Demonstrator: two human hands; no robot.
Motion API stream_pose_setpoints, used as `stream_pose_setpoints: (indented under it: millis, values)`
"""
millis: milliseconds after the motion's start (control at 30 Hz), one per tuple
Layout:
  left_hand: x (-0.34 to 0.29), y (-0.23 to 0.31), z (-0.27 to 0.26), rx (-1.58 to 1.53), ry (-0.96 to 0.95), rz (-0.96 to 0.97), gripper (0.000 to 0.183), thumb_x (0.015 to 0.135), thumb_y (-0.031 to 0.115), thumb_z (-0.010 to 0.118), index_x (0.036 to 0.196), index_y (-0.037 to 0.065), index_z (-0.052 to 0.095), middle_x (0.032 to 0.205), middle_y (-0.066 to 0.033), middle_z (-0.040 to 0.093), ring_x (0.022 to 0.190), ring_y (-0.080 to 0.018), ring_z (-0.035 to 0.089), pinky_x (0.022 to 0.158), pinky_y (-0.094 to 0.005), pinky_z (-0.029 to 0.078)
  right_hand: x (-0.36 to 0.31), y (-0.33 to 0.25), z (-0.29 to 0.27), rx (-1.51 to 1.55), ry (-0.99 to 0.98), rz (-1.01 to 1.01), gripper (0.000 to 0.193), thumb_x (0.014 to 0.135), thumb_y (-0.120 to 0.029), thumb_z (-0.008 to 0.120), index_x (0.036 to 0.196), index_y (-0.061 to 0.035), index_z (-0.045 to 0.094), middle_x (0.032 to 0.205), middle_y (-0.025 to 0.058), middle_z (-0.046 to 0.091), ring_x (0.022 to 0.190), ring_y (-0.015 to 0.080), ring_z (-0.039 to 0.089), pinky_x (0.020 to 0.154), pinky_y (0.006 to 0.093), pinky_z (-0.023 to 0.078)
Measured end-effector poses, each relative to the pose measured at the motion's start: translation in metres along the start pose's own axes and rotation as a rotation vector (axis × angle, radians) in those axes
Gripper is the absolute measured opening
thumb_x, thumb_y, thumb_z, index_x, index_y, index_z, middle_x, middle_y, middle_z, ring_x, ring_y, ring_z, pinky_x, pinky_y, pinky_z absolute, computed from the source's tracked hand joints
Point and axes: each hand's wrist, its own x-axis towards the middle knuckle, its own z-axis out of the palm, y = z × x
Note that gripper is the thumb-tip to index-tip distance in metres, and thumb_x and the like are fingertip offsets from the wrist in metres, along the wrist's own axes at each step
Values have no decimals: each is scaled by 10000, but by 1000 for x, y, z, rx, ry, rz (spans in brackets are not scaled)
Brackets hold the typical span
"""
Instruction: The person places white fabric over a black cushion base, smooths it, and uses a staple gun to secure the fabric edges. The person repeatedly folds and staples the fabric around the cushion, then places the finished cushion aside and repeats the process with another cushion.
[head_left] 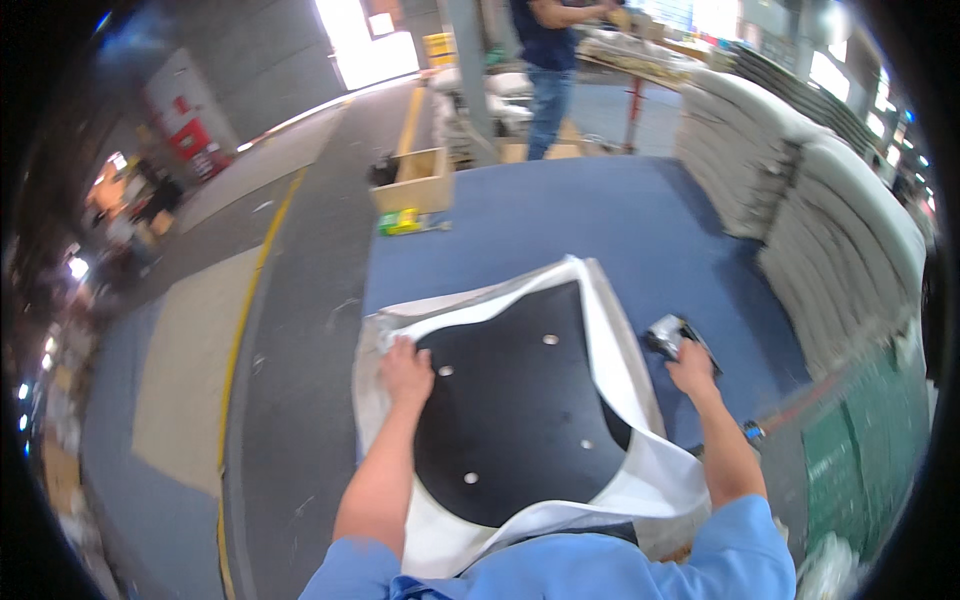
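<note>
A black panel (510, 400) with several small pale round spots lies on the blue-topped table, directly in front of me. White fabric (620, 390) surrounds it and folds up loosely along its right and near edges. At the panel's far left corner, my left hand (407, 370) grips the edge of the white fabric, its fingertips partly hidden. To the right of the panel, my right hand (692, 368) is wrapped round a silver and black staple gun (668, 334). The staple gun is just above the blue surface, apart from the panel, and slightly blurred.
The blue table (540, 215) stretches away from me. Tall stacks of white padded pieces (840, 230) line its right side. An open wooden box (415, 182) and a green and yellow packet (402, 222) sit at the far left edge. Beyond the table a person (550, 70) stands.
</note>
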Motion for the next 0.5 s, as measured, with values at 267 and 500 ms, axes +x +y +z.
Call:
stream_pose_setpoints:
  millis: [267, 500]
  values:
    - [-13, 6, -5, -30, 2, -75, 619, 1051, 453, 552, 1568, 117, 495, 1653, -135, 418, 1496, -431, 384, 1226, -540, 340, 24, -11, 10, 198, 177, 41, 253, 804, 14, 632, 1043, -14, 552, 924, 238, 673, 926, 482, 647, 820, 565, 487]
    - [-23, -6, -6, -52, 168, -92, 548, 1017, 385, 632, 1472, 83, 585, 1503, -141, 510, 1387, -391, 472, 1141, -535, 419, 57, -146, -83, 822, -289, -91, 377, 828, -118, 803, 1171, -23, 682, 892, 22, 674, 696, 142, 612, 623, 331, 518]
